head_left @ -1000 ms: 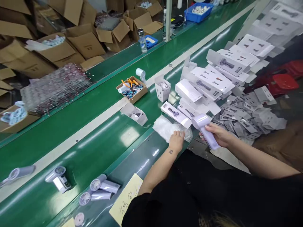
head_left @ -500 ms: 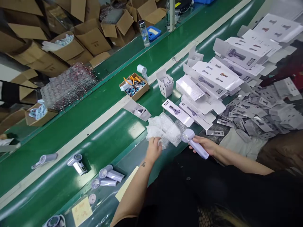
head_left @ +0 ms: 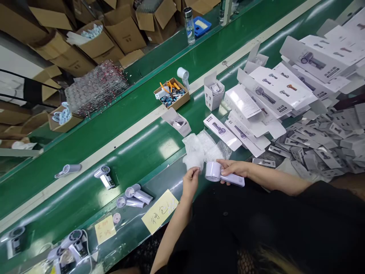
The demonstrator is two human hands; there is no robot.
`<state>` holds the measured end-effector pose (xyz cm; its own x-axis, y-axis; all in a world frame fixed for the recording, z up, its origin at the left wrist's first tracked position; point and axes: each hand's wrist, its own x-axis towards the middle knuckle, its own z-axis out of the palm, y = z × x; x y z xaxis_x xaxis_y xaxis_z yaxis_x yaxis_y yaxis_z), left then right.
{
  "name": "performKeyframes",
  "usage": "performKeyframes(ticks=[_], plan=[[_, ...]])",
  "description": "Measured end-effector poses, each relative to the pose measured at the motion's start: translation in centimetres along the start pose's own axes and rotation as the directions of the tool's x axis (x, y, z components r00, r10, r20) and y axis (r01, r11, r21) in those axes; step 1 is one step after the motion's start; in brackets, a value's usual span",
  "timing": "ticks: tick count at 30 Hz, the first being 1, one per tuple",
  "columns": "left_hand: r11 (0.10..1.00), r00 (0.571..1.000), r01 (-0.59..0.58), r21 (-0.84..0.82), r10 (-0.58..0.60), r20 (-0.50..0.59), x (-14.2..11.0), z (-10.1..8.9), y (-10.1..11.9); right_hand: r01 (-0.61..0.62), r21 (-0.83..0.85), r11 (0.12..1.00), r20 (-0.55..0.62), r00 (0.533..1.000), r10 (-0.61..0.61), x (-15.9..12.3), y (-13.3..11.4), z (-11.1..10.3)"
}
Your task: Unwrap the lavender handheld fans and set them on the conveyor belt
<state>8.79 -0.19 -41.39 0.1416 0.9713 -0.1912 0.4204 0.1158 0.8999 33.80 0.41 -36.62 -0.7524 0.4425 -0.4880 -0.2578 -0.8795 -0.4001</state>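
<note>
My right hand (head_left: 234,168) is wrapped around a lavender handheld fan (head_left: 213,172), its round head pointing left and its handle to the right. Close to the fan head, my left hand (head_left: 191,182) has its fingertips pinched together at the lower edge of a white translucent bag (head_left: 193,156). Crumpled bubble wrap bags (head_left: 209,146) lie around it near the belt's edge. Just beyond them rests a closed white fan box (head_left: 221,131) with a fan printed on it.
More lavender fans (head_left: 138,194) lie to the left on the green belt (head_left: 85,160), beside handwritten yellow notes (head_left: 159,211). A cardboard tray (head_left: 182,102) of small parts stands farther back. White boxes (head_left: 273,89) pile up on the right.
My right hand has turned the fan so its handle lies nearly level, moving it slightly left. My left hand's spread fingers have closed into a pinch at the bag's edge. The view has shifted.
</note>
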Motion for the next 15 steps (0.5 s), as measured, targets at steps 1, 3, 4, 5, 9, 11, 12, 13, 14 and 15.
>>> performKeyframes(ticks=[1,3,4,5,9,11,12,13,14,15], plan=[[0.992,0.999,0.037,-0.121,-0.033,0.036,-0.5,-0.3,1.3,-0.025,-0.003,1.0,0.063,0.998,0.025,0.9,-0.5,0.6],[0.944,0.992,0.115,-0.31,-0.096,0.077,-1.4,-0.9,3.3,-0.04,-0.003,0.999,0.131,0.991,0.04,2.3,-1.2,1.8],[0.903,0.989,0.149,-0.402,-0.135,0.062,-1.8,-1.1,4.0,-0.034,-0.007,0.999,0.136,0.99,0.035,2.7,-1.3,2.3],[0.847,0.983,0.172,-0.503,-0.181,0.033,-2.1,-1.4,4.4,-0.024,-0.017,1.0,0.116,0.993,0.026,2.9,-1.2,2.6],[0.598,0.955,0.134,-0.79,-0.29,-0.057,-2.6,-2.2,5.0,-0.042,-0.072,0.997,-0.134,0.99,0.032,1.7,0.3,2.5],[0.653,0.956,0.129,-0.746,-0.281,-0.08,-2.8,-2.6,5.0,-0.032,-0.042,0.999,-0.18,0.983,0.024,0.5,1.1,2.2],[0.718,0.957,0.145,-0.681,-0.277,-0.088,-2.9,-2.8,5.0,-0.007,-0.007,1.0,-0.143,0.99,0.006,0.0,1.4,2.1],[0.783,0.958,0.171,-0.598,-0.275,-0.087,-3.0,-2.9,5.2,0.02,0.038,0.999,-0.076,0.997,-0.017,-0.3,1.6,2.2],[0.834,0.959,0.197,-0.515,-0.273,-0.075,-3.1,-2.9,5.3,0.038,0.081,0.996,0.005,0.999,-0.038,-0.5,1.6,2.5],[0.867,0.963,0.217,-0.449,-0.265,-0.046,-3.2,-2.9,5.6,0.041,0.109,0.993,0.082,0.995,-0.05,-0.5,1.7,3.0]])
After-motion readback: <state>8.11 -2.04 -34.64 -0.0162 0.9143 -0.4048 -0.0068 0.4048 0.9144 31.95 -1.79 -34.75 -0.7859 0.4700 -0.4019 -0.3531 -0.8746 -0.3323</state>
